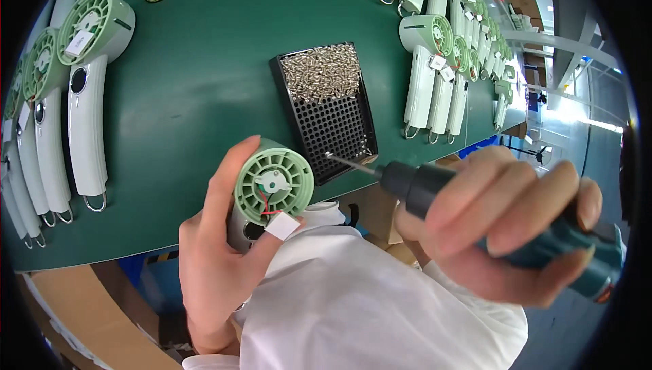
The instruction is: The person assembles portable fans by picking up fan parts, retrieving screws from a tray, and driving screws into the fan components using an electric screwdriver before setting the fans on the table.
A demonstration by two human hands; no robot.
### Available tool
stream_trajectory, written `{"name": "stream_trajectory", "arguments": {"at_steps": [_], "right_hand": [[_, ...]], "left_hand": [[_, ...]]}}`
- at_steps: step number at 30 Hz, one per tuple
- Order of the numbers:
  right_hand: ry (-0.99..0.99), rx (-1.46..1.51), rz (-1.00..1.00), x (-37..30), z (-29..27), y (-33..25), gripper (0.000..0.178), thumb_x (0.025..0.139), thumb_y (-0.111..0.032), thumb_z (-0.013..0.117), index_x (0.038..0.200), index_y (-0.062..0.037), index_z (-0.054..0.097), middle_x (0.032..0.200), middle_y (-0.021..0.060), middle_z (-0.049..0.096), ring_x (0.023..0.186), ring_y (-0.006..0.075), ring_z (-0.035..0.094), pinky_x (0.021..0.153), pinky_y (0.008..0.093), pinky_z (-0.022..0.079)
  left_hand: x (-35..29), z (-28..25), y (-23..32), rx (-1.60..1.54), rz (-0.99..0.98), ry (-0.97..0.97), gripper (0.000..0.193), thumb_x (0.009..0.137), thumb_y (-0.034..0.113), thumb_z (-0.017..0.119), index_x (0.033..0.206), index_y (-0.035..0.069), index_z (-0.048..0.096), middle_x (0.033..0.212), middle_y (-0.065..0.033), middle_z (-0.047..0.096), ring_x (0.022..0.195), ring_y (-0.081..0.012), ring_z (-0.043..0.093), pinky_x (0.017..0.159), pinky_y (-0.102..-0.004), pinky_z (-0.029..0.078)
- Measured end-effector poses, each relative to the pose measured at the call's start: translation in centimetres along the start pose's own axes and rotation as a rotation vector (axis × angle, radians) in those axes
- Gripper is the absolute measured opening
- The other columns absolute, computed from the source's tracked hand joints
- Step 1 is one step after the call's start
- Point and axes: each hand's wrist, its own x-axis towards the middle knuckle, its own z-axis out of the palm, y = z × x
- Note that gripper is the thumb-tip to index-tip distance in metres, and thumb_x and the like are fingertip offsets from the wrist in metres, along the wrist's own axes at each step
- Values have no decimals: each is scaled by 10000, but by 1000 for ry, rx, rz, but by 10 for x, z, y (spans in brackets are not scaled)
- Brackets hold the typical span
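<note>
My left hand is closed around a pale green handheld fan. Its round head faces up, showing slots, a white inner plate, red wires and a white tag. In my right hand is a dark green and black electric screwdriver, gripped around its body. The thin bit points left, and a small screw appears at its tip, over the tray. Just beyond the fan lies a black screw tray; loose silver screws heap over its far half, while rows of holes show in the near half.
Several similar fans lie in a row at the left of the green table. More fans line the right side, and metal loops of others show along the far edge. A cardboard box stands below the table's front edge.
</note>
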Motion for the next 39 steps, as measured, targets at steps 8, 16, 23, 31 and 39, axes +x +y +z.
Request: {"name": "stream_trajectory", "arguments": {"at_steps": [8, 16, 23, 31, 39], "right_hand": [[-175, -160, 159, 10, 28, -5, 363, 941, -328, 473, 1085, 0, 415, 715, 81, 520, 368, 178, 445, 353, 297, 417], [-159, 53, 9, 9, 45, 27, 383, 949, -338, 484, 1095, 10, 419, 716, 95, 509, 361, 171, 428, 317, 296, 419], [-115, -29, -26, 2, 34, 23, 373, 952, -339, 484, 1091, 2, 428, 701, 93, 496, 356, 175, 423, 310, 298, 424], [-247, -86, 62, 1, 36, 28, 382, 985, -345, 440, 1163, -8, 412, 743, 123, 504, 392, 194, 460, 352, 315, 456], [-386, -109, 128, -1, 23, 26, 384, 996, -337, 430, 1198, -11, 402, 773, 148, 514, 400, 202, 472, 366, 321, 468]], "left_hand": [[2, -1, -6, -25, 86, -13, 712, 711, 37, 799, 1354, 93, 499, 941, -69, 717, 805, -125, 686, 732, -246, 525], [6, -8, -10, 11, 77, -52, 683, 711, 43, 800, 1331, 76, 516, 975, -114, 713, 883, -208, 713, 776, -300, 546], [4, -9, -8, 30, 73, -71, 682, 708, 39, 803, 1326, 64, 517, 996, -125, 706, 893, -221, 712, 788, -308, 546], [4, -8, -7, 18, 58, -65, 674, 717, 52, 795, 1331, 71, 518, 997, -117, 707, 886, -211, 706, 801, -309, 542], [4, -11, -9, 47, 35, -100, 676, 717, 63, 796, 1334, 78, 519, 1006, -113, 710, 894, -216, 704, 808, -313, 537]]}}
